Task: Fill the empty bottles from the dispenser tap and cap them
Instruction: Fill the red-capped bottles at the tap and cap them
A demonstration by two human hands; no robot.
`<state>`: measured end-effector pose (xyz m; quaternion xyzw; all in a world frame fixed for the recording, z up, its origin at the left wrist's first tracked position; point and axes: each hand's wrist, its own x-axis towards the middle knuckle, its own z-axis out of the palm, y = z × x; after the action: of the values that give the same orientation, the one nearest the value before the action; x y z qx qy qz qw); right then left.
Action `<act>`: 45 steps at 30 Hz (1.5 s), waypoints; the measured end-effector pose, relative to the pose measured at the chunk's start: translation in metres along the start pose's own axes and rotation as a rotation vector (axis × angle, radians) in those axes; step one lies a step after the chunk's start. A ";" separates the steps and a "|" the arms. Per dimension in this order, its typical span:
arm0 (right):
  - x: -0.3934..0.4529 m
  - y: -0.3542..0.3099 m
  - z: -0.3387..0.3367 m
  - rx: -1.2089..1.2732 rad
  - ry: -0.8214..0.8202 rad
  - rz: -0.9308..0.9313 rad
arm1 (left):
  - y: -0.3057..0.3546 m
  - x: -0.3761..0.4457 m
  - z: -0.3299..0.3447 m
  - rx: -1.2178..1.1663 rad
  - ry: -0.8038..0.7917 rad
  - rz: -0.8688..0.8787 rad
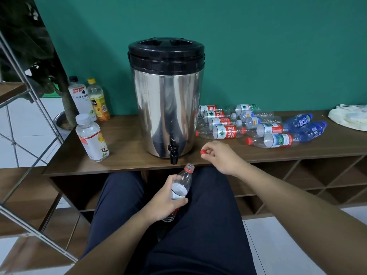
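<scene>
A steel dispenser [166, 104] with a black lid stands on the wooden table [127, 161]; its black tap [173, 150] juts over the front edge. My left hand [163, 201] grips an uncapped clear bottle [183, 180] with a red neck ring, tilted, its mouth just below and right of the tap. My right hand [220, 155] pinches a red cap [203, 152] above the table edge, right of the tap. Several empty capped bottles [220, 132] lie in a heap to the right of the dispenser.
Three upright bottles stand left of the dispenser: a white-capped one [92, 137] near the front, a yellow-labelled one [98, 100] and a white-labelled one [80, 97] at the back. A white cloth bag [349, 119] lies far right. A metal shelf frame [29, 124] rises at left.
</scene>
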<state>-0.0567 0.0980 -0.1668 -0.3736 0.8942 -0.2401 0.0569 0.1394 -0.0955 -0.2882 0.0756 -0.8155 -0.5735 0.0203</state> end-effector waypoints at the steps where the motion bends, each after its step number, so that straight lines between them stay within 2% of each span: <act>1: 0.004 0.001 0.008 -0.036 0.011 0.024 | -0.005 0.001 -0.001 0.004 0.002 -0.020; 6: 0.020 0.007 0.038 -0.147 0.032 0.108 | -0.017 0.006 -0.008 0.017 0.073 -0.076; 10: 0.021 0.009 0.045 -0.136 0.071 0.114 | -0.026 0.005 -0.009 -0.030 0.087 -0.117; 14: 0.015 0.006 0.040 -0.002 0.128 0.136 | -0.027 0.005 -0.010 -0.099 0.114 -0.126; 19: -0.001 -0.039 0.020 0.307 0.392 0.032 | -0.029 0.005 -0.009 -0.153 0.160 -0.120; 21: -0.008 -0.068 0.012 0.441 0.393 -0.015 | -0.027 0.006 -0.008 -0.159 0.160 -0.101; 24: -0.012 -0.108 0.006 0.463 0.377 -0.108 | -0.025 0.008 -0.008 -0.155 0.171 -0.081; 29: 0.002 -0.133 0.013 0.207 0.303 -0.118 | -0.025 0.009 -0.006 -0.109 0.172 -0.052; 35: 0.009 -0.125 0.014 0.112 0.267 -0.127 | -0.027 0.009 -0.007 -0.084 0.175 -0.039; 38: 0.010 -0.121 0.017 0.179 0.259 -0.076 | -0.028 0.010 -0.006 -0.071 0.180 -0.023; 45: 0.002 -0.113 0.027 0.524 0.328 0.102 | -0.027 0.009 -0.005 -0.082 0.176 -0.017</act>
<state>0.0217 0.0173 -0.1368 -0.2572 0.8167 -0.5162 0.0183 0.1339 -0.1108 -0.3121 0.1318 -0.7858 -0.5974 0.0902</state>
